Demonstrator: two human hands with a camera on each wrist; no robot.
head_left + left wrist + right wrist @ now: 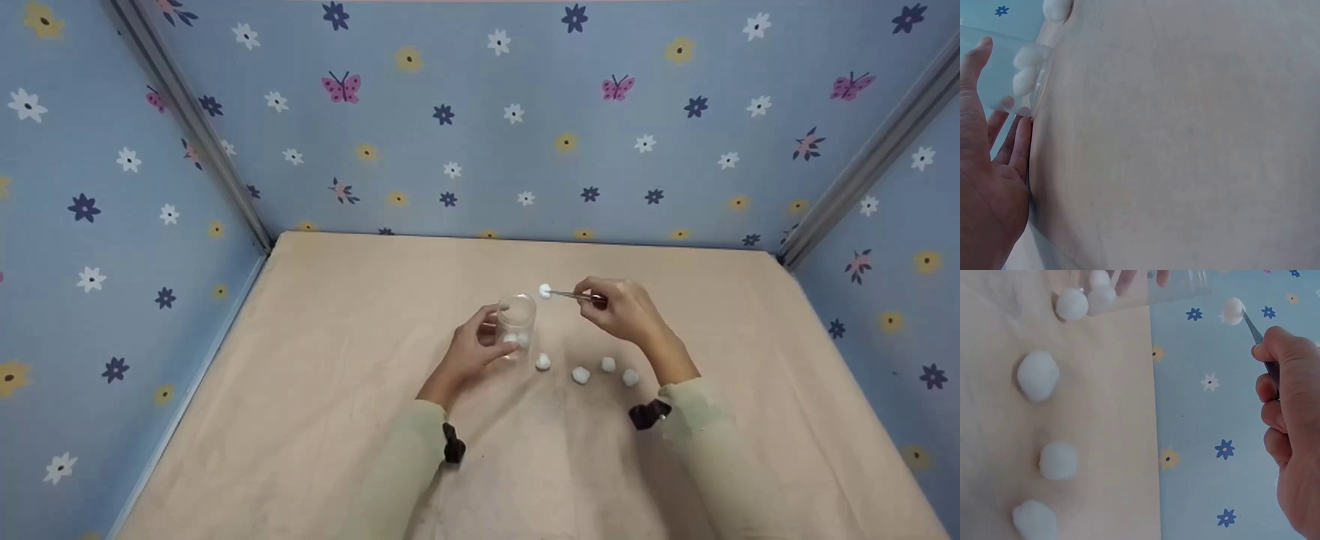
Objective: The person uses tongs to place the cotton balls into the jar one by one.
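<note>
A clear jar with white cotton balls at its bottom stands on the cloth; my left hand grips its side, fingers behind and thumb in front. In the left wrist view two balls show through the jar wall beside my left hand. My right hand pinches metal tweezers, whose tips hold one cotton ball to the right of the jar's rim, outside it. The right wrist view shows that held ball, the tweezers and my right hand.
Several loose cotton balls lie on the beige cloth: one just right of the jar's base, others farther right, below my right hand. Blue flowered walls enclose the back and both sides.
</note>
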